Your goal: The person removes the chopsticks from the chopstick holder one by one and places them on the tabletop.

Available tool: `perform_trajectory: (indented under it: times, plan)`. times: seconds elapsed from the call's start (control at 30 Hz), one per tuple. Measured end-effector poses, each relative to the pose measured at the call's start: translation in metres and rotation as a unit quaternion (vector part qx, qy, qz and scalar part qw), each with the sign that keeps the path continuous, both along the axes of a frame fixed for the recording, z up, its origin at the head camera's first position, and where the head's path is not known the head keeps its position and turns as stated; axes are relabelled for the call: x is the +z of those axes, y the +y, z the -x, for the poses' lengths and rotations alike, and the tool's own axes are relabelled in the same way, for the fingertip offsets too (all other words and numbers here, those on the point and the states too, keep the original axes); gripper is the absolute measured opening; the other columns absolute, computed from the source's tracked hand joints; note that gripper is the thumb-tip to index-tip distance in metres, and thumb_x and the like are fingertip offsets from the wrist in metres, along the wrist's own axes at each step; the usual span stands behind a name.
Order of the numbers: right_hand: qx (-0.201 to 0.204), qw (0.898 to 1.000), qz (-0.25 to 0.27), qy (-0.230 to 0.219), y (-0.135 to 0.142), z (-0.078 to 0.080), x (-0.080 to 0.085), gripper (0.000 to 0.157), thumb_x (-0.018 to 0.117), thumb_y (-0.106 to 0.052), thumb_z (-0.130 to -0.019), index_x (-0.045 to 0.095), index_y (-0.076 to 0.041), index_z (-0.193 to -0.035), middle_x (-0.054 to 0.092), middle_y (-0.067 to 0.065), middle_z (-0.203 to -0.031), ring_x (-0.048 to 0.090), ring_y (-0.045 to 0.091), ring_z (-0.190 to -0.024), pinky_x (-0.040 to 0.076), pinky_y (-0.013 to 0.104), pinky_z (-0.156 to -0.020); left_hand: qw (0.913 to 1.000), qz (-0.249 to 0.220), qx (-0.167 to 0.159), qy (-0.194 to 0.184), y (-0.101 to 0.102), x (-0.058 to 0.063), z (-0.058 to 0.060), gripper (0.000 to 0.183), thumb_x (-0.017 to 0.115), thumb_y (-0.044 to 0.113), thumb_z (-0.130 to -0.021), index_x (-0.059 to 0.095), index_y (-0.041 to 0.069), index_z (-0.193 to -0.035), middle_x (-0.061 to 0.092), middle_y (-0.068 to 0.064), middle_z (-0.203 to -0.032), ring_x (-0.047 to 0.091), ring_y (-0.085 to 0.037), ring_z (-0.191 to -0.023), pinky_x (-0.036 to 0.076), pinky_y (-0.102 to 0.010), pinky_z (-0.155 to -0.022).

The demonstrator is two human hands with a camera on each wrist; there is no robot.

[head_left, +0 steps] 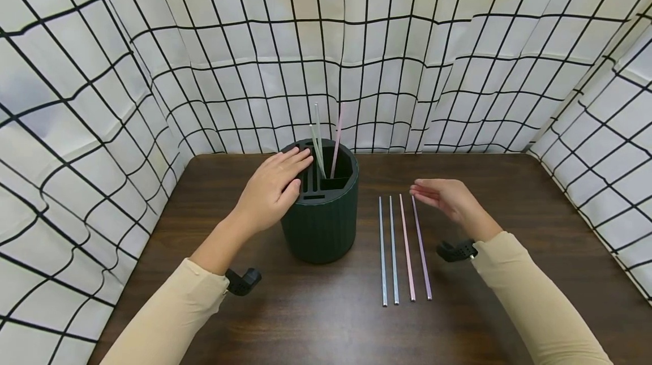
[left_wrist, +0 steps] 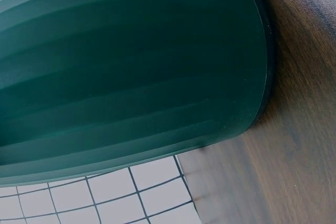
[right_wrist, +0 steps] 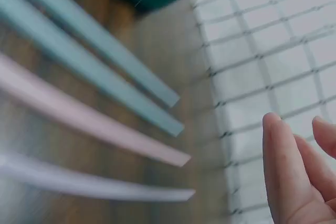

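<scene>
My left hand (head_left: pixel 270 189) rests on the slotted top of a dark green utensil holder (head_left: pixel 321 235), fingers extended across the rim. In the left wrist view the ribbed wall of the holder (left_wrist: pixel 131 66) fills most of the picture. Two pale green chopsticks (head_left: pixel 318 141) and a pink one (head_left: pixel 337 141) stand in its larger compartment. On the table to its right, side by side, lie two blue chopsticks (head_left: pixel 393 252), a pink chopstick (head_left: pixel 407 252) and a purple chopstick (head_left: pixel 421 252). My right hand (head_left: pixel 448 198) hovers by the purple one's far end, holding nothing, fingers nearly straight.
The dark brown wooden table (head_left: pixel 316 320) carries everything. White cloth with a black grid (head_left: pixel 387 82) hangs around its back and both sides, close behind the holder. A black wrist device (head_left: pixel 455 250) sits below each hand.
</scene>
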State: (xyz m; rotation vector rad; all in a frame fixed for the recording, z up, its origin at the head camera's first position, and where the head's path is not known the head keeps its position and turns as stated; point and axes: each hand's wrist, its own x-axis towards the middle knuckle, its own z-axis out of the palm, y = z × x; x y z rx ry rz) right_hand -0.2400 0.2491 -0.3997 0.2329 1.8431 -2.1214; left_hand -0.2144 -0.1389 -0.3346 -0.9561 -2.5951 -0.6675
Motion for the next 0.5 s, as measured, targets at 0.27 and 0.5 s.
perform_trajectory:
  times: [0.27, 0.5]
  plan:
    - [0.005, 0.999, 0.031, 0.035, -0.038, 0.012, 0.044, 0.009, 0.064, -0.009, -0.095, 0.071, -0.008, -0.100, 0.078, 0.002, -0.097, 0.075, 0.011, -0.092, 0.057, 0.025, -0.092, 1.0000, 0.002, 0.002, 0.000, -0.002, 0.001, -0.001, 0.049, 0.041, 0.019, -0.099, 0.050, 0.009, -0.147, 0.046, -0.007, -0.155, 0.034, -0.026, -0.150, 0.021, -0.047, -0.126]
    - [0.044, 0.995, 0.051, 0.073, -0.066, 0.016, 0.073, 0.045, 0.058, -0.003, -0.098, 0.049, 0.010, -0.140, 0.077, 0.004, -0.107, 0.074, 0.012, -0.099, 0.055, 0.029, -0.098, 1.0000, 0.001, -0.001, -0.002, -0.001, 0.000, 0.000, 0.049, 0.040, 0.020, -0.100, 0.050, 0.009, -0.147, 0.045, -0.007, -0.155, 0.034, -0.026, -0.150, 0.021, -0.047, -0.126]
